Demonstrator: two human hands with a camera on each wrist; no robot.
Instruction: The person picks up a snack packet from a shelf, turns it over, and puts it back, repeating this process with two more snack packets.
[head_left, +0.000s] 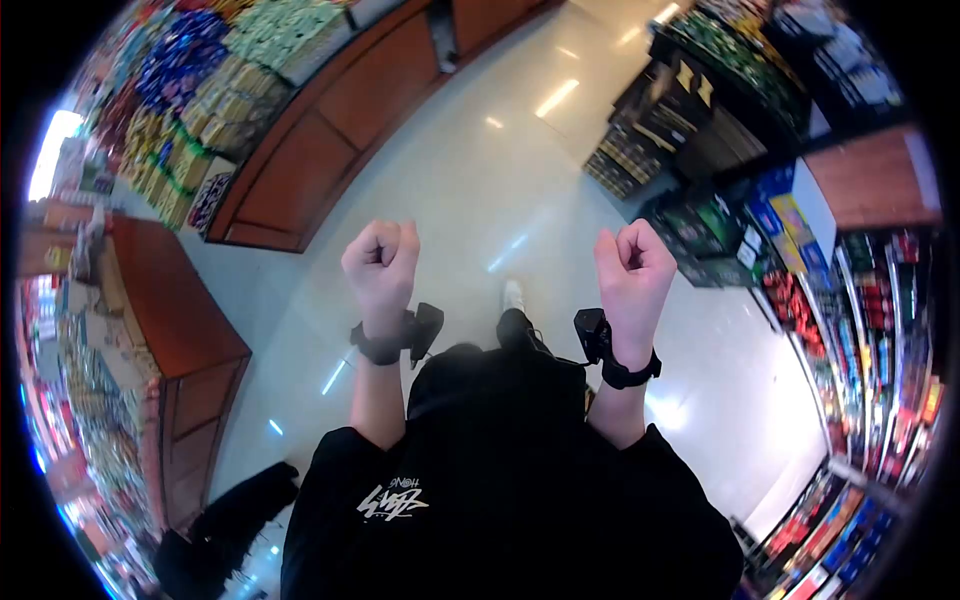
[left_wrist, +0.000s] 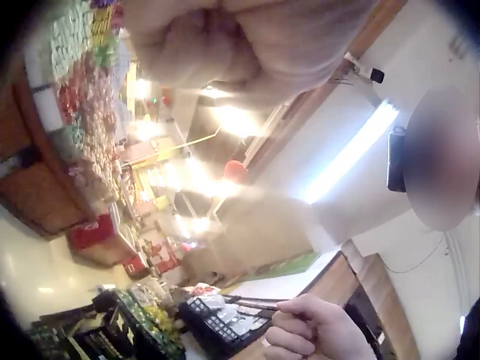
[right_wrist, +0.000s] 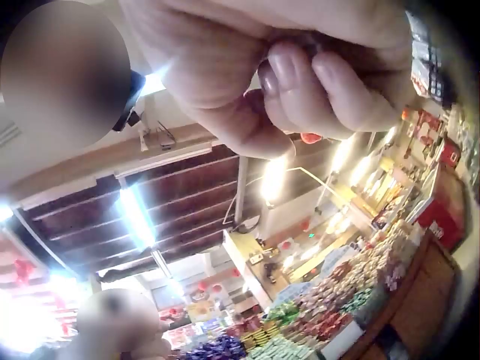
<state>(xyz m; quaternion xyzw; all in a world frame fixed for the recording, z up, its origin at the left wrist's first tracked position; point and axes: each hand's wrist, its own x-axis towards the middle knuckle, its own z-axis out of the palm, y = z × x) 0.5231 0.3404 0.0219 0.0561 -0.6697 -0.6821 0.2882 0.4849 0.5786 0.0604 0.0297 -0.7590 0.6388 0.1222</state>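
Both hands are raised in front of the body in the head view, curled into fists with nothing held. My left hand [head_left: 382, 265] is over the pale floor, left of the middle. At about the same height on the right is my right hand [head_left: 637, 270]. Each wrist wears a black strap with a small camera [head_left: 428, 325]. The left wrist view shows the left hand's curled fingers [left_wrist: 202, 45] along its top, and the right fist [left_wrist: 319, 330] low down. Folded fingers [right_wrist: 315, 86] of the right hand fill the upper part of the right wrist view.
Wooden display counters [head_left: 290, 180] heaped with wrapped goods curve along the left. On the right are stacked cartons [head_left: 695, 235] and shelves [head_left: 870, 330] of packaged goods. A shoe [head_left: 513, 295] shows on the shiny floor [head_left: 470, 180]. A black dark-clad shape [head_left: 225, 515] is at lower left.
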